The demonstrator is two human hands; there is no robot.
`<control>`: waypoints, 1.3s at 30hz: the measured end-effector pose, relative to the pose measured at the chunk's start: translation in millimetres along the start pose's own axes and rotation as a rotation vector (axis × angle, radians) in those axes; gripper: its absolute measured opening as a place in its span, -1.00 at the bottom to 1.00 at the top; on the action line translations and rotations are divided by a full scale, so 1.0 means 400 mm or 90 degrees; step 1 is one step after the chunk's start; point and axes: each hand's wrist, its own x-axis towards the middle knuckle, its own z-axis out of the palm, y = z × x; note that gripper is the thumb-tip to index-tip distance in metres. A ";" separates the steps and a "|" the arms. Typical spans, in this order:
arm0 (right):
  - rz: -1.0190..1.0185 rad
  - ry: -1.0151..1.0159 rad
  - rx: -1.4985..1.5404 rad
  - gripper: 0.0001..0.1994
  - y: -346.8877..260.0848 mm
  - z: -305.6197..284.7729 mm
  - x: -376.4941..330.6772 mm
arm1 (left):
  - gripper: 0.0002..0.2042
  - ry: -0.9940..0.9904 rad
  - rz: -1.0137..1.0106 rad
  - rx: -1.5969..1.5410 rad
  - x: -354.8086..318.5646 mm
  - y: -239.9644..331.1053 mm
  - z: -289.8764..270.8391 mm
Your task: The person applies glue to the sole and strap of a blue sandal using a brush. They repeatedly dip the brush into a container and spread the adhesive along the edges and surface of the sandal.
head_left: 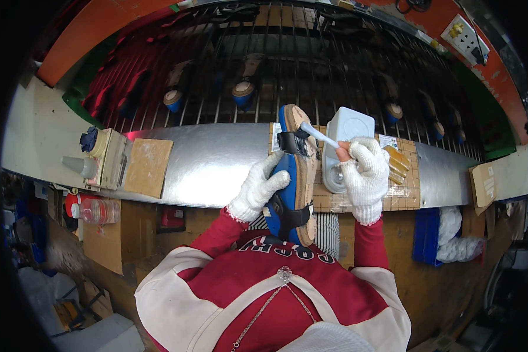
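My left hand (261, 186), in a white knit glove, is closed around the side of a sandal (303, 202). The sandal has a tan sole edge, blue sides and black straps, and is held on its side, lengthwise away from me. In my gloved right hand (366, 176) is a brush with a pale handle (324, 137), pinched by bare fingertips that poke out of the glove. The brush's tip meets the sandal near its upper strap; its bristles are hard to make out. Just left of and behind the right hand stands a white plastic container (354, 121).
Beyond the ledge, a conveyor of metal bars (217, 111) carries several sandals (243, 89), with a red glow at left. Cardboard (405, 193) covers part of the metal ledge (205, 167). Amber strips (398, 164) lie right of my right hand. A tan board (148, 167) rests at left.
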 end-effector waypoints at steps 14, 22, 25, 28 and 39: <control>0.028 -0.128 0.188 -0.86 0.048 -0.005 0.030 | -0.17 -0.012 -0.034 -0.073 0.017 0.032 -0.004; -0.006 -0.124 0.120 -0.85 0.042 -0.013 -0.017 | -0.31 0.027 -0.079 -0.139 0.023 0.055 0.002; -0.007 -0.121 0.097 -0.85 0.037 -0.013 -0.036 | -0.31 0.049 -0.072 -0.141 0.028 0.055 0.004; -0.013 -0.112 0.091 -0.86 0.032 -0.011 -0.055 | -0.31 0.045 -0.066 -0.143 0.035 0.057 0.001; -0.032 -0.096 0.087 -0.83 0.001 -0.023 -0.119 | -0.28 0.091 -0.040 -0.156 0.047 0.077 -0.005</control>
